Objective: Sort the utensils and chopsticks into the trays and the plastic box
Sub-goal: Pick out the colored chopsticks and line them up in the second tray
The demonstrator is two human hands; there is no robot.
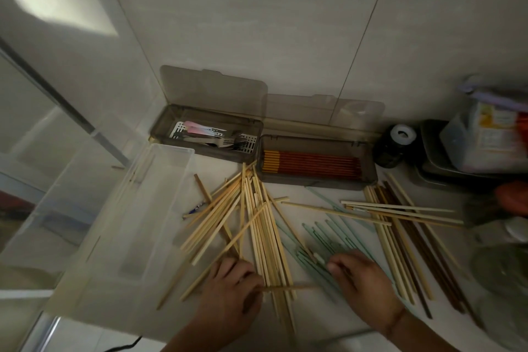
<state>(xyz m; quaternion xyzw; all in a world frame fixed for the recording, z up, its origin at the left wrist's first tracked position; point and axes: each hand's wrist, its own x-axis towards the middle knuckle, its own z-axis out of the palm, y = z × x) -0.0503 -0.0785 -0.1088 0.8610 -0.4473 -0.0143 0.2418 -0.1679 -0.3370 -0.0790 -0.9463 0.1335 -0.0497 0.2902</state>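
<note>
A loose heap of pale bamboo chopsticks [251,226] fans across the counter. My left hand [231,288] lies on the near ends of the heap, fingers closed round some sticks. My right hand [363,280] rests on pale green chopsticks [323,240], fingertips pinching among them. More bamboo and dark brown chopsticks [411,240] lie to the right. A clear plastic box [137,223] holding a few sticks sits at the left. One grey tray [208,134] contains forks and spoons. The other grey tray [314,163] holds red chopsticks. Both lids stand open.
A tiled wall runs behind the trays. At the far right stand a dark jar [394,146], a container with a purple lid [485,134] on a metal tray, and glass lids [500,266]. A black cable [125,347] lies at the counter's near edge.
</note>
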